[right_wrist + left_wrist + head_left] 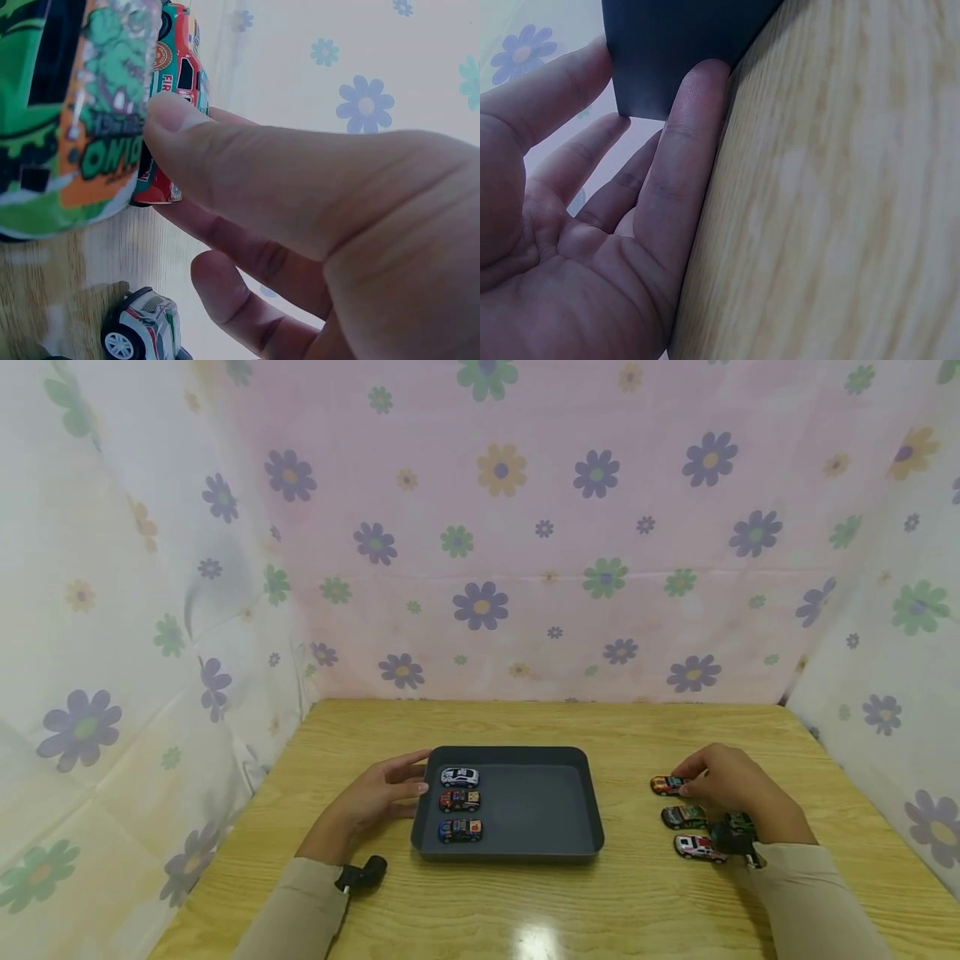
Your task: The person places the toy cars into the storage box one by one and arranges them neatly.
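At the right, my right hand (pixel 723 777) pinches a small red toy car (pixel 666 785) between thumb and fingers. Lettering on its teal-and-red side shows in the right wrist view, partly covered by the thumb (pixel 202 150). Fingers of my left hand (pixel 378 793) lie relaxed against the left side of a dark grey tray (pixel 540 810); in the left wrist view one fingertip (pixel 705 82) touches the tray's outer wall (pixel 649 52). Inside the tray, along its left side, a white car (pixel 460 777), a red car (pixel 459 801) and a blue car (pixel 461 831) stand in a column.
Near my right hand stand a green car (pixel 684 817), a white-and-red car (pixel 699 847) and a dark green car (pixel 741 821), the last partly hidden by the wrist camera. Flowered cloth (pixel 555 577) encloses the wooden table (pixel 450 910) at the back and sides.
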{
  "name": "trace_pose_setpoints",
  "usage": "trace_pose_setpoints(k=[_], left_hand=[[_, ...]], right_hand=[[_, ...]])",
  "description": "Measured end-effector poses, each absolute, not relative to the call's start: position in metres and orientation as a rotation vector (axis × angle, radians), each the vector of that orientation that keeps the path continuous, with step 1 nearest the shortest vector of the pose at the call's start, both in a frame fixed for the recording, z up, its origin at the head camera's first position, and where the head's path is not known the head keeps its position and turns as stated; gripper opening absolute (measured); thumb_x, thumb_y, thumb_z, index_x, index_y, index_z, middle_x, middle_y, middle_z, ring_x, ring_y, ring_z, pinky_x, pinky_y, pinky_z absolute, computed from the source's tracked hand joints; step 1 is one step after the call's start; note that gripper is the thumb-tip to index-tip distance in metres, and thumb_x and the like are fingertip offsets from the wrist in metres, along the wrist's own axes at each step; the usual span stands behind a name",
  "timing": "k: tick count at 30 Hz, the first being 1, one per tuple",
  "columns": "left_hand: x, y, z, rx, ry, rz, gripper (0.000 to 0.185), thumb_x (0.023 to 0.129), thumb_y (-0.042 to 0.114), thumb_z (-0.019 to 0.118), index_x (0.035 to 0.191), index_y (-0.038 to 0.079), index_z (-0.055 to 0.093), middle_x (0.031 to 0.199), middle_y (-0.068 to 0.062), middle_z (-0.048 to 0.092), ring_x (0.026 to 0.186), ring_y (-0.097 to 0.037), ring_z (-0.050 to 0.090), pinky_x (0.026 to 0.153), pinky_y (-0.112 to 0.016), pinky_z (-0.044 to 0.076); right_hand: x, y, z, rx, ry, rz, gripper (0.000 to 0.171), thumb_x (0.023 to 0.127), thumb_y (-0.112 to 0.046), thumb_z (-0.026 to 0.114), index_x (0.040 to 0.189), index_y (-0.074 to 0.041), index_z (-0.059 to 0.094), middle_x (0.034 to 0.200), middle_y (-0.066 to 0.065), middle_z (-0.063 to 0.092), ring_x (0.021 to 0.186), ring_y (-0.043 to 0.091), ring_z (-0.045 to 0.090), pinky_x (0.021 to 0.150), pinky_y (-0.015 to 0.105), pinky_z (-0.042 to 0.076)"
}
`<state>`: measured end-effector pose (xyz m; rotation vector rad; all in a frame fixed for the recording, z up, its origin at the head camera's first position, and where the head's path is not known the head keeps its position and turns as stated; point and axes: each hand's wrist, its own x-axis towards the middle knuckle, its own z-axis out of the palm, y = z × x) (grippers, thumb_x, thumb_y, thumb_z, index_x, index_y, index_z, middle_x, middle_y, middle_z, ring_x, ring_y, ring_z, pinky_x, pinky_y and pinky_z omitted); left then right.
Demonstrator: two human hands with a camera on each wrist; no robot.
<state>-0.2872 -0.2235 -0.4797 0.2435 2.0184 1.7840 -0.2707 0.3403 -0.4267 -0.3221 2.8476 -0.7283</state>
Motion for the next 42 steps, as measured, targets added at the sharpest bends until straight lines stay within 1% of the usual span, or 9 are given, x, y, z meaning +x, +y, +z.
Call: trace_pose_setpoints(k=[3,9,15,20,27,34,42], left_hand=[[-0.287,-0.224,-0.480,0.256,2.027,1.781,0.072,0.098,0.019,0.073,0.161,0.024,0.039,0.163,-0.022,0.038,0.141,-0.038,0.051,0.096,-0.048,0.060],[-0.288,-0.225,-0.481,0.259,2.040,1.777,0.072,0.098,0.019,0.073,0.161,0.024,0.040,0.163,-0.022,0.038,0.138,-0.036,0.054,0.095,-0.048,0.061],[-0.286,-0.225,-0.479,0.246,2.048,1.779,0.071,0.098,0.019,0.073,0.161,0.024,0.040,0.163,-0.022,0.038,0.140,-0.038,0.052,0.095,-0.048,0.061],[-0.285,-0.225,-0.478,0.237,2.041,1.783,0.072,0.098,0.019,0.074,0.161,0.024,0.040,0.163,-0.022,0.037,0.142,-0.039,0.049,0.095,-0.049,0.061],[-0.286,-0.226,-0.480,0.237,2.016,1.794,0.073,0.097,0.019,0.075,0.161,0.024,0.039,0.164,-0.022,0.037,0.141,-0.038,0.050,0.096,-0.049,0.060],[-0.285,-0.225,-0.480,0.250,2.013,1.799,0.075,0.097,0.019,0.075,0.162,0.023,0.038,0.164,-0.023,0.036,0.141,-0.038,0.051,0.096,-0.049,0.060],[-0.286,-0.225,-0.481,0.253,2.023,1.794,0.074,0.097,0.019,0.075,0.161,0.023,0.039,0.163,-0.023,0.037,0.141,-0.039,0.050,0.095,-0.050,0.060]], right_hand=[[-0.270,0.339,-0.424,-0.328,2.846,-0.722,0.022,0.094,-0.014,0.075,0.114,-0.007,0.079,0.105,0.007,0.076,0.096,0.030,0.069,0.079,0.052,0.059],[-0.268,0.335,-0.420,-0.324,2.844,-0.756,0.021,0.095,-0.014,0.075,0.115,-0.009,0.079,0.106,0.008,0.076,0.091,0.025,0.069,0.074,0.046,0.059],[-0.268,0.329,-0.419,-0.384,2.882,-0.765,0.021,0.094,-0.015,0.076,0.113,-0.009,0.080,0.104,0.007,0.077,0.094,0.028,0.071,0.077,0.049,0.060],[-0.271,0.324,-0.420,-0.429,2.882,-0.780,0.022,0.093,-0.015,0.077,0.114,-0.008,0.079,0.106,0.008,0.077,0.096,0.029,0.071,0.078,0.048,0.060],[-0.276,0.316,-0.421,-0.453,2.880,-0.779,0.024,0.094,-0.018,0.077,0.116,-0.010,0.079,0.107,0.006,0.077,0.096,0.026,0.071,0.077,0.044,0.061],[-0.278,0.303,-0.414,-0.504,2.903,-0.769,0.025,0.095,-0.023,0.077,0.117,-0.011,0.079,0.107,0.005,0.077,0.091,0.021,0.071,0.076,0.043,0.061],[-0.285,0.287,-0.407,-0.519,2.891,-0.826,0.026,0.096,-0.022,0.075,0.119,-0.011,0.078,0.109,0.007,0.077,0.089,0.019,0.071,0.073,0.040,0.060]])
